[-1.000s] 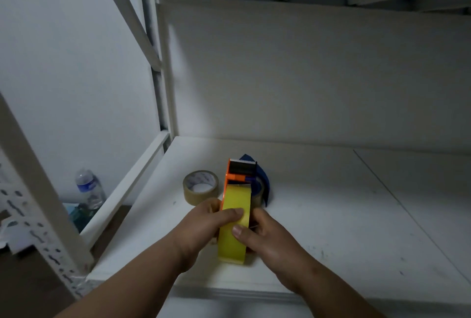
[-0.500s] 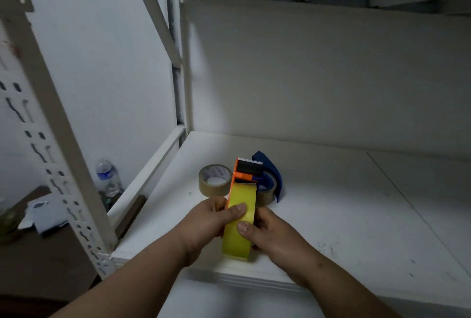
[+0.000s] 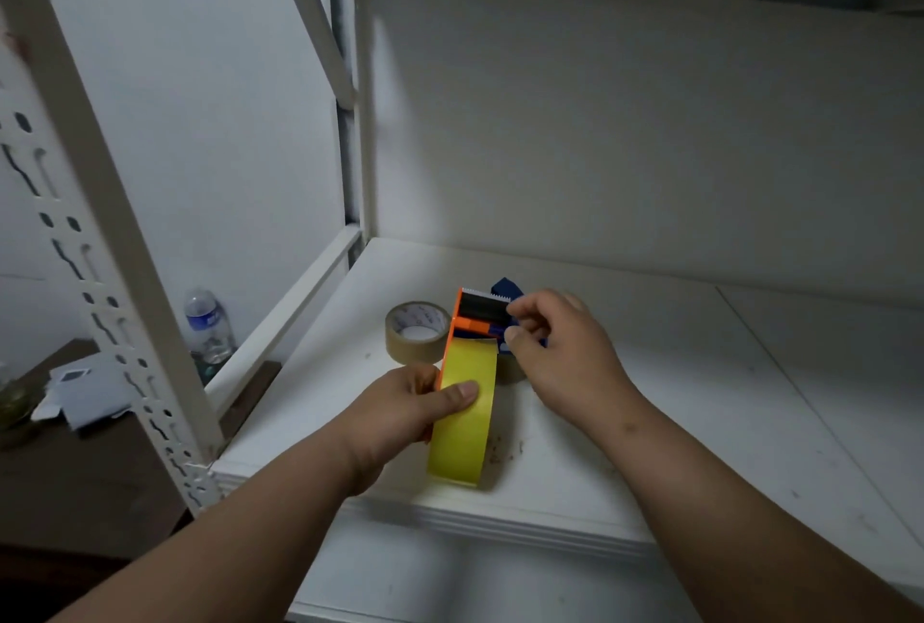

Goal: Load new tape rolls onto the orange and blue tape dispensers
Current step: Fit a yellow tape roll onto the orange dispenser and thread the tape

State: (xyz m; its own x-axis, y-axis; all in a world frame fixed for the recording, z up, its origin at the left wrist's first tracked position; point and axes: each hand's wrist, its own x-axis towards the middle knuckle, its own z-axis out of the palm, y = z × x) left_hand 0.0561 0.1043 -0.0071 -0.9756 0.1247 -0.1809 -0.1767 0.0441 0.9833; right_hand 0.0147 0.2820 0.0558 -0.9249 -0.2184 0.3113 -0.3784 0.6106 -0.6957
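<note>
Orange tape dispenser (image 3: 465,322) stands on edge near the front of the white shelf (image 3: 700,397), a yellow tape roll (image 3: 462,415) seated in it. Left hand (image 3: 400,410) has its grip clamped on the roll, thumb across the yellow face; its other fingers are hidden behind the dispenser. Right hand (image 3: 560,347) is at the dispenser's black cutter end, fingers curled; whether they pinch tape or the frame is unclear. Blue tape dispenser (image 3: 506,289) just behind the orange one, mostly hidden by the right hand. Brown tape roll (image 3: 417,330) lies flat left of the orange dispenser. Water bottle (image 3: 210,325) beyond the shelf's left rail, partly cut off.
</note>
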